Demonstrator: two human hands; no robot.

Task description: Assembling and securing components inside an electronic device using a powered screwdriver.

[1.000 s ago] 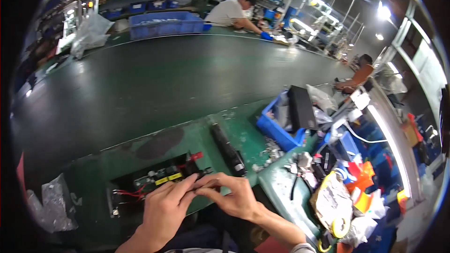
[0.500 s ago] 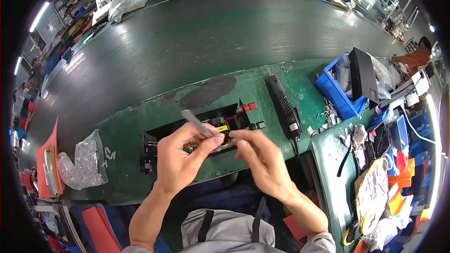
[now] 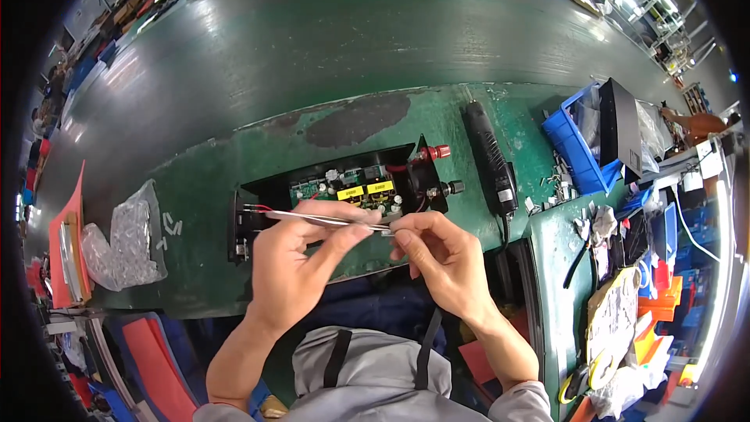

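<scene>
My left hand is closed around slim silver tweezers, which lie nearly level with their working end toward the right. My right hand pinches a small pale piece at that end; its kind is too small to tell. Both hands are just above the near side of an open black metal case. Inside it sits a green circuit board with yellow-wrapped parts. A red terminal and a black terminal stick out of the case's right end.
Right of the case lies a black electric screwdriver. Beyond it stand small loose pieces and a blue bin with a black cover leaning on it. Clear plastic bags lie left. A conveyor belt runs behind.
The tweezers have turned from slanting up-left to nearly level. My right hand's fingertips have come together with their end. The view has shifted, showing more of the board.
</scene>
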